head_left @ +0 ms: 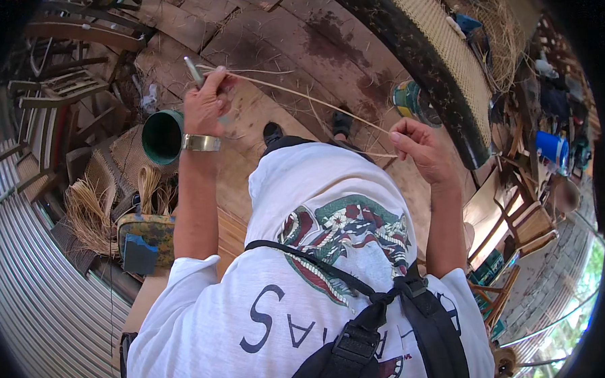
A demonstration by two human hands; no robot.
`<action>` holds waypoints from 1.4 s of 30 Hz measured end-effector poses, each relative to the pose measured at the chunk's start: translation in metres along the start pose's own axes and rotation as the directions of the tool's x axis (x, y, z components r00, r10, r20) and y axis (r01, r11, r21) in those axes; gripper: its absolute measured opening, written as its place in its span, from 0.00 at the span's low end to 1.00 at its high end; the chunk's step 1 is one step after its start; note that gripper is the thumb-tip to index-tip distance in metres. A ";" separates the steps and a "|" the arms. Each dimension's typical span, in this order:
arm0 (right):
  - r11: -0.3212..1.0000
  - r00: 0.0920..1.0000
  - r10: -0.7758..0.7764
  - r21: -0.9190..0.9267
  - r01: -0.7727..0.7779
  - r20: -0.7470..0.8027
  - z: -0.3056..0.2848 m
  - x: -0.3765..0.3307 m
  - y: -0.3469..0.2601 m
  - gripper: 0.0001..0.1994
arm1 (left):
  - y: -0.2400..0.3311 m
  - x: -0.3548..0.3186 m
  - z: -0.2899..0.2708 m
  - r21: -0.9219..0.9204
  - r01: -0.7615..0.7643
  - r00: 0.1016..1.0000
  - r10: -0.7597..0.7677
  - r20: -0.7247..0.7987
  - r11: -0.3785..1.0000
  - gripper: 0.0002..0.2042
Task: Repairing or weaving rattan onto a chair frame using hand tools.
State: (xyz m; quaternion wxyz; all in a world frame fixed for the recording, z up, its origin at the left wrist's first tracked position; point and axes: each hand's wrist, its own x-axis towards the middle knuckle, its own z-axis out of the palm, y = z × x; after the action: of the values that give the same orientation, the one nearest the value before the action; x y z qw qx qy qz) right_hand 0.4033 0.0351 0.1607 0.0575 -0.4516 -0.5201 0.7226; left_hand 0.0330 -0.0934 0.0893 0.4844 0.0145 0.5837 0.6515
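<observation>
A long, thin pale cane strip (305, 97) is stretched between my two hands, in front of my body. My left hand (206, 107), with a metal watch at the wrist, is closed on one end of it. From the same fist sticks up a short greyish rod-like tool (193, 70); its lower part is hidden, so its kind does not show. Over to the right, my right hand (423, 148) pinches the strip between thumb and fingers, and a short end passes below the fingertips. A loose strand curves off beside my left hand.
A dark curved frame with woven cane (438, 41) arches at the far right, a tin can (410, 100) beside it. Left stand a green bucket (162, 138), cane bundles (91, 212) and a worn yellow container (146, 240). Wooden chairs (46, 126) line the left; cane scraps litter the floor.
</observation>
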 end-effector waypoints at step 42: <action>0.951 0.845 0.302 0.081 -0.297 -0.441 -0.099 -0.028 0.169 0.08 | -0.038 0.097 -0.039 0.769 -0.122 0.972 -0.079 0.219 0.627 0.19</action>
State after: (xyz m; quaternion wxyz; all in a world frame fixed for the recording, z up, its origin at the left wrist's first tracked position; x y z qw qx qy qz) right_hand 0.5556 0.0121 0.0366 0.0646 -0.6810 -0.4125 0.6016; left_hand -0.0172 -0.0654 -0.0056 0.4873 0.3052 0.7465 0.3348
